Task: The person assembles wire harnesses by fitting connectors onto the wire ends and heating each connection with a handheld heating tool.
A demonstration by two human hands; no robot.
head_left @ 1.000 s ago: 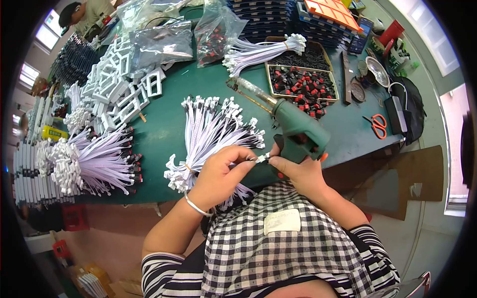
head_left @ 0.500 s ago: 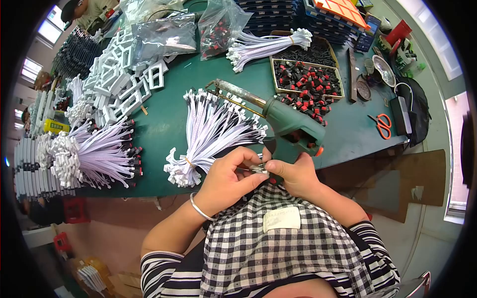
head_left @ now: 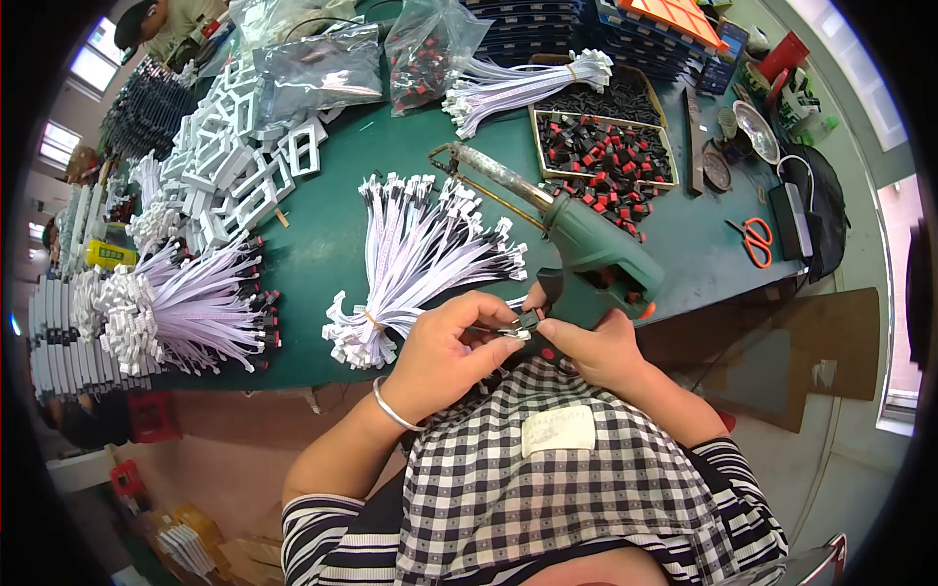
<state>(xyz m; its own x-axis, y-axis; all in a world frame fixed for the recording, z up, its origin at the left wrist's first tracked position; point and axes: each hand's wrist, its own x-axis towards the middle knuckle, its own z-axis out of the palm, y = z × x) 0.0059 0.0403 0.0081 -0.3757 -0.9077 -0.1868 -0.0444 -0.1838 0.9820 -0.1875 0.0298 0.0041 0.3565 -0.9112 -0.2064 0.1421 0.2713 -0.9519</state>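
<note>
My left hand (head_left: pixel 451 344) is closed in a pinch on a small white cable connector (head_left: pixel 518 334) with thin leads. Facing it, my right hand (head_left: pixel 594 350) is closed, its thumb beside a small black connector housing (head_left: pixel 531 318) at the white piece. A green soldering gun (head_left: pixel 601 244) rises from the right hand, tip pointing up and left; its grip is hidden, but it appears held there. Close to the left hand lies a banded bundle of white ribbon cables (head_left: pixel 396 259), white connectors at the near end, black sleeves toward the far end.
Left are another cable bundle (head_left: pixel 200 308) and piled white frames (head_left: pixel 225 161). Behind stand a box of red and black parts (head_left: pixel 606 151), a further cable bundle (head_left: pixel 528 88) and plastic bags (head_left: pixel 322 70). Orange-handled scissors (head_left: pixel 756 242) lie right. A person (head_left: pixel 181 24) works at far left.
The soldering gun has shifted right and slightly down at its body, along with my right hand. A black connector housing now shows between the fingertips. My left hand stays nearly in place.
</note>
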